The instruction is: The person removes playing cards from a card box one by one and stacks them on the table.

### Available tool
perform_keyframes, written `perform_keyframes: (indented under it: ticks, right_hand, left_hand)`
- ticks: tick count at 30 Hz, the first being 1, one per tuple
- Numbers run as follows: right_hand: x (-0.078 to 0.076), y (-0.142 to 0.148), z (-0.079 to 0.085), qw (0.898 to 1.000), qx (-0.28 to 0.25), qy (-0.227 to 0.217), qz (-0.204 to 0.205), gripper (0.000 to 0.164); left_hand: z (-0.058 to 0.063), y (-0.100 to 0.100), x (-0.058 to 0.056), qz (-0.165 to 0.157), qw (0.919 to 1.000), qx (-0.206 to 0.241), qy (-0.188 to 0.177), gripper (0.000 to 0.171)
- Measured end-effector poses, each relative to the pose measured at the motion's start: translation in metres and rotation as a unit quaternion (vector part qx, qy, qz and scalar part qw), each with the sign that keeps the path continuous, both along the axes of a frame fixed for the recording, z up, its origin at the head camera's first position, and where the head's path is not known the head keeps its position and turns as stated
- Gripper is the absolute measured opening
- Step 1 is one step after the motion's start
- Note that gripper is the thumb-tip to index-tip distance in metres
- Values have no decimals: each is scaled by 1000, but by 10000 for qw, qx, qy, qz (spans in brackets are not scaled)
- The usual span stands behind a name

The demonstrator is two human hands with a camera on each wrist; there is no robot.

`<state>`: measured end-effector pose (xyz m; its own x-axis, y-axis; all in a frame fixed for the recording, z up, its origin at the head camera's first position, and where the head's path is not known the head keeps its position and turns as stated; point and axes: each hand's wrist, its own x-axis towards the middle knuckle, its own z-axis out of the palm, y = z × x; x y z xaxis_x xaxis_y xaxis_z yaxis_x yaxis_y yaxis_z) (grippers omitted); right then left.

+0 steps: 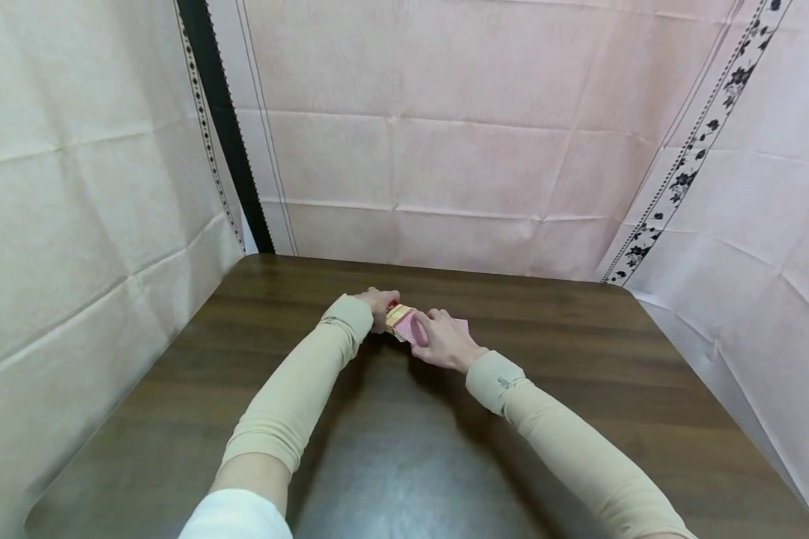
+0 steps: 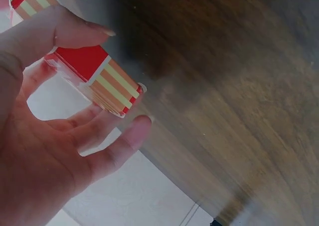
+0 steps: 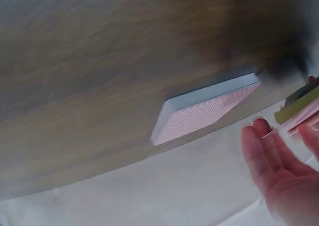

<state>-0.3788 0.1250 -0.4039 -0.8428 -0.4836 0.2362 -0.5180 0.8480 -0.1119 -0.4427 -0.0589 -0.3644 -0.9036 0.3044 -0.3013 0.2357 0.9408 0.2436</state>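
In the left wrist view my left hand (image 2: 60, 141) grips a small red card box (image 2: 82, 61) with yellow and orange stripes, thumb on one face and fingers beneath. My right hand (image 1: 445, 340) is close beside it, at the box's other end. Its thumb and fingers pinch a thin pink-patterned card (image 1: 410, 327) against the box; its far part is hidden. On the table below the right hand lies a stack of pink-patterned cards (image 3: 209, 113) with pale edges, seen in the right wrist view. The stack is apart from the right fingers.
Both hands are over the far middle of a dark brown wooden table (image 1: 391, 449). Pale cloth (image 1: 418, 165) hangs behind the table and at its sides, with a dark strip (image 1: 225, 127) at the back left.
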Motion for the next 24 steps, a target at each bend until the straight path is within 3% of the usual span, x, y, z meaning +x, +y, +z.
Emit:
perform_keyframes:
  ticks: [7, 13, 17, 24]
  right_hand:
    - [-4, 15, -5, 9989, -39, -41, -460, 48]
    - [-8, 27, -12, 9870, -317, 360, -1536, 42]
    - [-12, 30, -16, 9758, -271, 330, -2143, 47]
    - [-10, 28, -20, 9700, 133, 16, -2429, 49]
  left_hand:
    - [-9, -11, -8, 372, 9992, -136, 68, 59]
    - [-16, -16, -12, 482, 9988, -59, -21, 61]
    - [-14, -15, -12, 483, 9988, -57, -31, 61]
    - [-9, -13, -12, 477, 9988, -33, -47, 62]
